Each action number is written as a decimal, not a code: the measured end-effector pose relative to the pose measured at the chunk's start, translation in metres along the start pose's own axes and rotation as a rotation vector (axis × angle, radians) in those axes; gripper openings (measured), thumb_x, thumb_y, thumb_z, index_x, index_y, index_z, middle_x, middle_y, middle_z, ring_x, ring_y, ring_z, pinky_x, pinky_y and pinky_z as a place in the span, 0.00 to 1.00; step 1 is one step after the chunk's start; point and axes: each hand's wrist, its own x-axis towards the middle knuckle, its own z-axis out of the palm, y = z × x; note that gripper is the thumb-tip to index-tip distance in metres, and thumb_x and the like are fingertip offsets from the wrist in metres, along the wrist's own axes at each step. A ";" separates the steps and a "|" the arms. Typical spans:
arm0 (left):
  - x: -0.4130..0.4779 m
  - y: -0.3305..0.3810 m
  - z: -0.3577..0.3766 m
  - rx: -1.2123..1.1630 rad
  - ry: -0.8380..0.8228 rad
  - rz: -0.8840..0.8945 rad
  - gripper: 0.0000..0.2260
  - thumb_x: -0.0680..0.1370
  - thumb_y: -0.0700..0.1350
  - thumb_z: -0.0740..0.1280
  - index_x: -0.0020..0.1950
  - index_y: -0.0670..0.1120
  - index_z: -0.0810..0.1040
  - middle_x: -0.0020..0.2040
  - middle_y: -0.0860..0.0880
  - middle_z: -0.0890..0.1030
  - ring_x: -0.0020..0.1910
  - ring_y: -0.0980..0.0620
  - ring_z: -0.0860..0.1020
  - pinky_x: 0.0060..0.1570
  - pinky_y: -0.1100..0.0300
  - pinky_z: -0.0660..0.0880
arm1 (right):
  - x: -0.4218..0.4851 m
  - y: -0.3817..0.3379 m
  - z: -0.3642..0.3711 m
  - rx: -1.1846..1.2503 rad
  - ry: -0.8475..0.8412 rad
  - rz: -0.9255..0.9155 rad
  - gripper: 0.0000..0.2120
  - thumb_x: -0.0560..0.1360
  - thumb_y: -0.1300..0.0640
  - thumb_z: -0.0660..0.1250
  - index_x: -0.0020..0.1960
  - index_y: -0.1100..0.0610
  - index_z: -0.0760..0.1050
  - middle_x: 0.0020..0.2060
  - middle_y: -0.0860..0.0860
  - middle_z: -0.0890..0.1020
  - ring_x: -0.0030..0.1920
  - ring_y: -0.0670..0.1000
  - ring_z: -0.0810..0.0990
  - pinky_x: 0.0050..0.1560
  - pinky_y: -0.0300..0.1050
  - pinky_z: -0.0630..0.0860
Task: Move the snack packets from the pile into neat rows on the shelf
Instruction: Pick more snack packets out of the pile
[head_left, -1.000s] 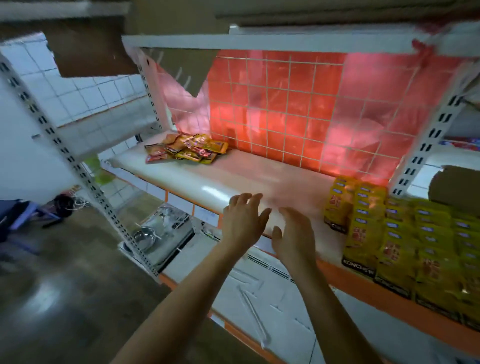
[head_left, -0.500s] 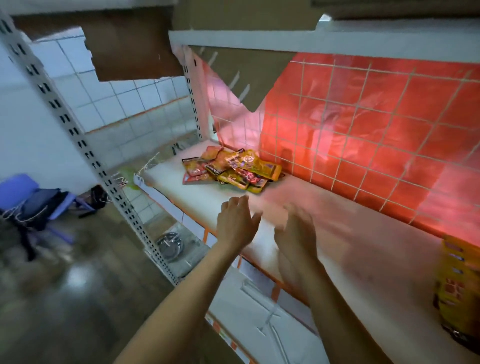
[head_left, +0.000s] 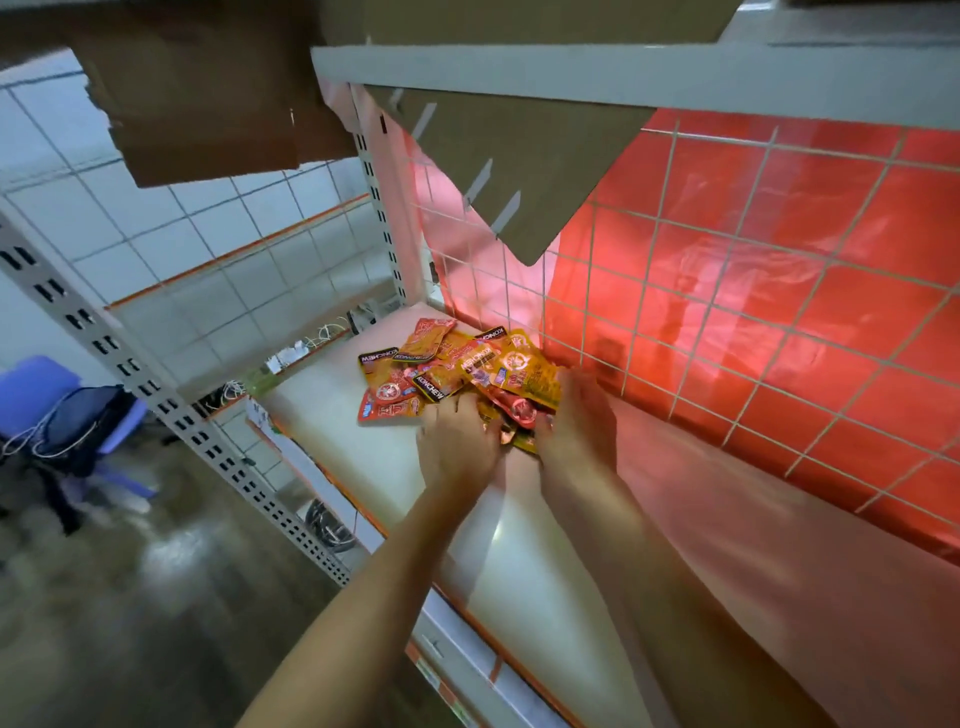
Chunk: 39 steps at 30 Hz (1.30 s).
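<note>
A loose pile of orange and red snack packets (head_left: 457, 371) lies at the far left end of the white shelf (head_left: 358, 457), against the red back wall. My left hand (head_left: 457, 449) rests on the pile's near edge, its fingertips blurred among the packets. My right hand (head_left: 576, 421) lies on the pile's right side with its fingers stretched over an orange packet (head_left: 524, 371) and its thumb by a red one (head_left: 514, 408). Neither hand plainly grips a packet. The rows of yellow packets are out of view.
A white wire grid over red sheeting (head_left: 727, 338) backs the shelf. Cardboard (head_left: 493, 156) hangs from the shelf above. A slotted metal upright (head_left: 156, 395) stands at the left, a lower shelf (head_left: 467, 654) below. A blue chair with a dark bag (head_left: 78, 415) is on the floor.
My view has swung left from the yellow rows to the pile. Both hands have travelled forward and left over the shelf and now touch the packets.
</note>
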 end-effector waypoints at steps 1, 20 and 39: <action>0.003 0.000 0.002 0.023 0.003 -0.005 0.19 0.78 0.56 0.64 0.64 0.46 0.73 0.61 0.46 0.75 0.60 0.43 0.69 0.55 0.51 0.67 | 0.006 0.000 0.002 -0.015 -0.022 -0.007 0.29 0.70 0.59 0.68 0.70 0.60 0.67 0.68 0.57 0.70 0.68 0.59 0.67 0.67 0.50 0.64; -0.011 0.008 -0.014 -0.373 0.031 -0.193 0.14 0.76 0.42 0.67 0.59 0.40 0.69 0.49 0.42 0.79 0.50 0.39 0.78 0.50 0.52 0.71 | -0.031 0.011 -0.013 0.023 -0.094 0.062 0.14 0.76 0.55 0.60 0.61 0.51 0.76 0.56 0.54 0.81 0.56 0.60 0.77 0.53 0.50 0.74; -0.123 0.019 -0.046 -0.889 -0.049 0.067 0.09 0.74 0.42 0.72 0.48 0.51 0.73 0.36 0.60 0.77 0.36 0.64 0.75 0.31 0.67 0.65 | -0.180 0.009 -0.078 0.472 0.274 0.460 0.09 0.73 0.53 0.63 0.48 0.57 0.74 0.43 0.53 0.81 0.46 0.57 0.78 0.40 0.44 0.67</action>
